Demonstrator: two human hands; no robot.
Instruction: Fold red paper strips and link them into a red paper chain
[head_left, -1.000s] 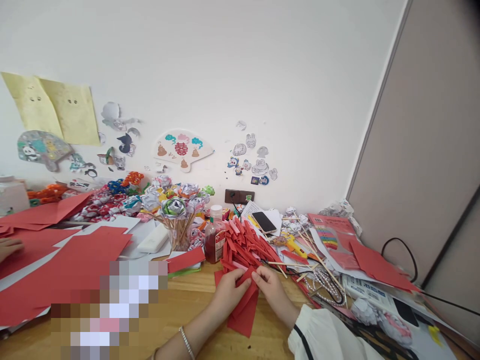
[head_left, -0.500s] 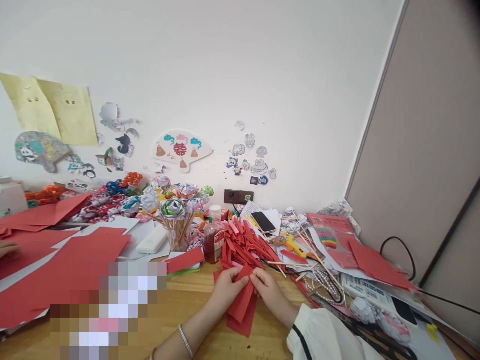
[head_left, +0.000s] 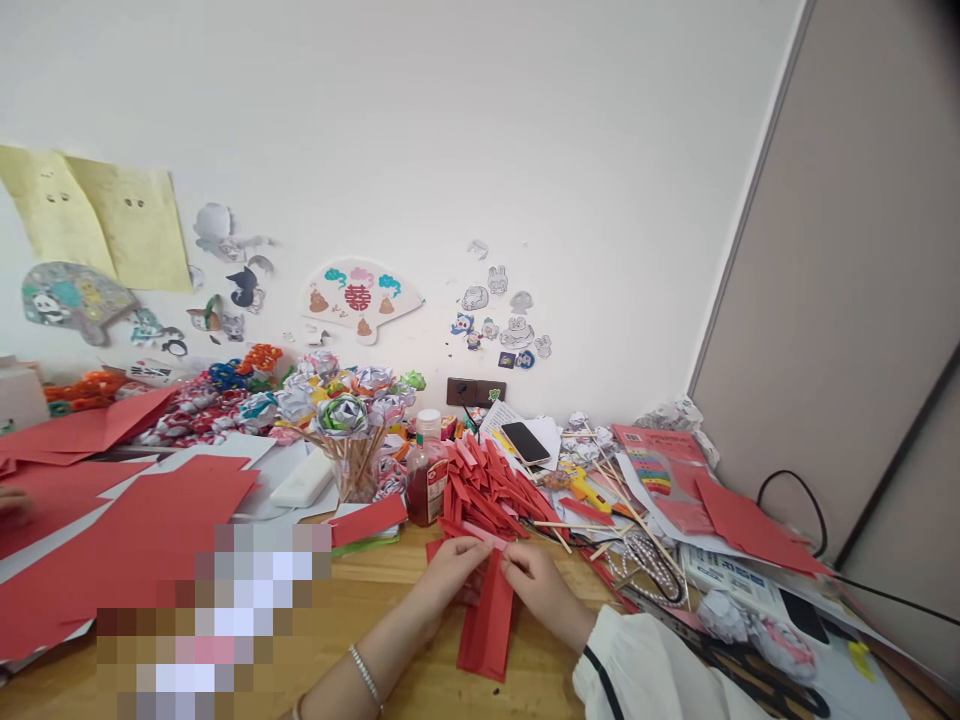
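Note:
My left hand (head_left: 448, 572) and my right hand (head_left: 536, 583) pinch the top of a folded red paper strip (head_left: 490, 620) between them, just above the wooden table (head_left: 390, 610). The strip hangs long and narrow toward me. Right behind my fingers lies a heap of folded red paper pieces (head_left: 487, 490). A bracelet is on my left wrist. My right arm wears a white sleeve.
Large red paper sheets (head_left: 127, 530) cover the left side, where another person's hand (head_left: 13, 500) rests. A jar of paper flowers on sticks (head_left: 349, 430), a small bottle (head_left: 427, 480), a phone (head_left: 526, 442), wooden sticks, a yellow glue gun and black cables crowd the back and right.
The red paper has been folded from a wider, angled piece into a long narrow strip. Both hands have stayed close together at its top.

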